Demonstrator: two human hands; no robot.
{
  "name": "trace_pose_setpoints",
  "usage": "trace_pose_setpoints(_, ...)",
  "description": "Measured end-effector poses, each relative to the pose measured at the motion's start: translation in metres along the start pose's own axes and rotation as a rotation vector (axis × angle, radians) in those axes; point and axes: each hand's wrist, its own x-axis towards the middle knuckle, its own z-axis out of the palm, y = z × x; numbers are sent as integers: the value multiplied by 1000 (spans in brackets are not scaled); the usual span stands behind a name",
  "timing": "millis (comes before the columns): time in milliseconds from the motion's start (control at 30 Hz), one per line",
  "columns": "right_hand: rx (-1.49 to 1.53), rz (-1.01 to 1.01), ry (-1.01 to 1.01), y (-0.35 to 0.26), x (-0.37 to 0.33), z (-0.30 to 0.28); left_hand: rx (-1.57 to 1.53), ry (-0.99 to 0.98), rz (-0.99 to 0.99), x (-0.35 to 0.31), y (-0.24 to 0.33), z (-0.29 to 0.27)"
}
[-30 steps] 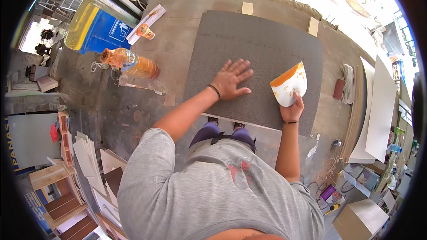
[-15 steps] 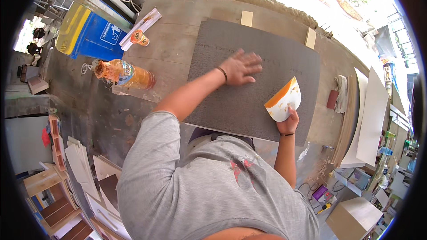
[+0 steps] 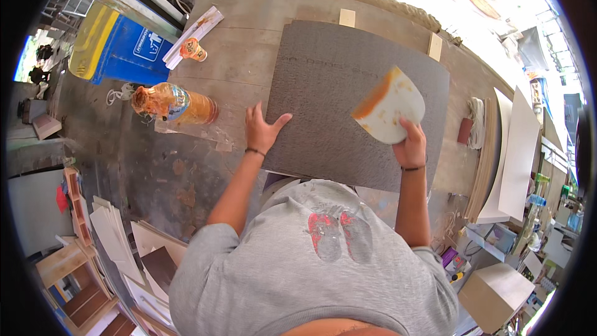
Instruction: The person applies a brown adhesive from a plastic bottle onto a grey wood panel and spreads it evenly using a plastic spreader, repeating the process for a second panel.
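Observation:
A dark grey-brown board [image 3: 323, 143] lies flat on the worktable in front of me. At its left edge is my left hand [image 3: 262, 130], fingers apart and holding nothing; whether it touches the board I cannot tell. My right hand [image 3: 410, 144] pinches a white, rounded glue spreader [image 3: 398, 109] over the board's right half. Orange glue coats the spreader's straight edge, and smears of it mark the white face. Left of the board lies a clear bottle of orange glue [image 3: 180, 104], its neck crusted over. Beyond it sits a small glue-stained cup [image 3: 194, 50].
Two pale wood strips [image 3: 347, 18] [image 3: 435, 46] stick out from under the board's far edge. A stained white strip [image 3: 205, 25] lies behind the cup. A blue and yellow bin [image 3: 118, 46] stands at far left. Panels [image 3: 516, 155] lean at right beside a coiled white cable [image 3: 477, 126].
My left hand has moved from the middle of the board back to its left edge. My right hand has lifted or shifted the spreader slightly away from me, its glued edge turned left.

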Motion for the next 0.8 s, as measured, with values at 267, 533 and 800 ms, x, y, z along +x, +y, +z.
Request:
trace_pose_setpoints(267,-1536,-932,-582,49,63,131,-451,-29,-193,-22,-32,6)
trace_pose_setpoints(533,-2276,-876,-477,148,20,87,-651,-84,-165,-25,-38,10)
trace_pose_setpoints(800,-1994,-19,-617,29,-44,118,-596,75,-218,-27,-38,3)
